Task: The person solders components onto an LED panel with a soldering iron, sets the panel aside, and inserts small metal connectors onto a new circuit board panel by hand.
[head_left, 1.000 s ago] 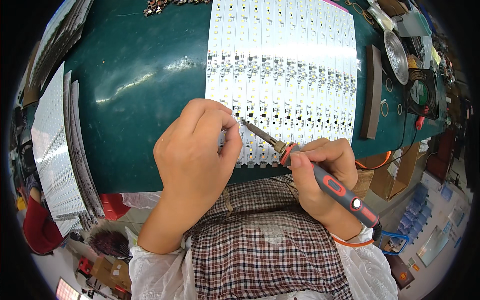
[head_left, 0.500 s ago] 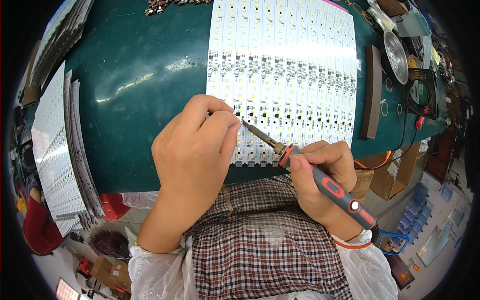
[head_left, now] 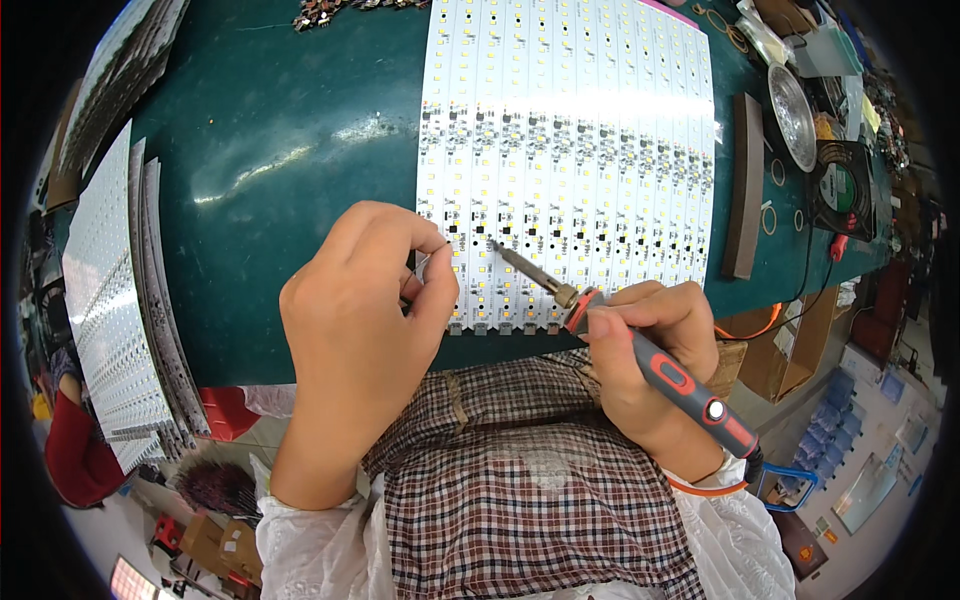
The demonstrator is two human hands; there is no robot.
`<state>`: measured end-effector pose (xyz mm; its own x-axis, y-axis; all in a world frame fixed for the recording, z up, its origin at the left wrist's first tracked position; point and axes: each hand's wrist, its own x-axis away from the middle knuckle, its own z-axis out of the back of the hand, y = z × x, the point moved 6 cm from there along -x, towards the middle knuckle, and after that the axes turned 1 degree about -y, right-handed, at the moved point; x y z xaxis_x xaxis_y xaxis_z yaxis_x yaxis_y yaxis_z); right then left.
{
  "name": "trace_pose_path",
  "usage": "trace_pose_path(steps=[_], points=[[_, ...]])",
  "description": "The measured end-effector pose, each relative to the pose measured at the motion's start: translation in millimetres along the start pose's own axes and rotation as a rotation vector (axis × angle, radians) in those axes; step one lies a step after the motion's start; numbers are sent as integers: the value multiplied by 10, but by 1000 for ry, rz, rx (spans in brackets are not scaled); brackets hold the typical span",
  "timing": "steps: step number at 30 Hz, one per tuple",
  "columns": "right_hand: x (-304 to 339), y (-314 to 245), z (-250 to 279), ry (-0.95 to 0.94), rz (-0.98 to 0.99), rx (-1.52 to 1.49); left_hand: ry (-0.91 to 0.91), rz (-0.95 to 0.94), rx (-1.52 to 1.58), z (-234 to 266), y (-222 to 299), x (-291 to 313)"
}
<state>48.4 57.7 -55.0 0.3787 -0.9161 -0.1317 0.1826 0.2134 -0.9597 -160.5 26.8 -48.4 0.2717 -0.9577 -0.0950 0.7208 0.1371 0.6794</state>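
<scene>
A white panel of joined LED circuit board strips (head_left: 565,180) lies on the green tabletop, dotted with small yellow LEDs and black chips. My right hand (head_left: 655,350) grips a grey and red soldering iron (head_left: 680,385), its thumb and fingers wrapped round the handle. The iron's dark tip points left, at the lower part of the panel; whether it touches is too small to tell. At the panel's lower left edge is my left hand (head_left: 370,290), thumb and forefinger pinched together. Something thin and pale shows between those fingers, too small to name.
Stacks of similar LED panels (head_left: 105,310) stand along the left table edge. Right of the panel lies a long brown bar (head_left: 742,185), with a metal dish (head_left: 791,115), a black fan (head_left: 843,190) and rubber bands (head_left: 769,218) beyond. Small components (head_left: 325,12) are heaped at the far edge.
My left hand has drawn back a little to the left, away from the iron's tip. The iron and my right hand have shifted slightly right, and the panel appears marginally farther right.
</scene>
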Motion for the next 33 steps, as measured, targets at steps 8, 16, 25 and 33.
trace_pose_path(steps=[8,16,25,33], points=[[-18,-43,-114,-30,-65,-21,46,-39,23,-32,-36,15],[-34,-2,-189,-68,-110,-41,53,-66,-4,-44,-32,6],[3,39,-173,6,-31,-44,34,-85,-22,-64,-33,7],[17,23,-168,23,-19,-36,42,-137,-62,-51,-23,1]])
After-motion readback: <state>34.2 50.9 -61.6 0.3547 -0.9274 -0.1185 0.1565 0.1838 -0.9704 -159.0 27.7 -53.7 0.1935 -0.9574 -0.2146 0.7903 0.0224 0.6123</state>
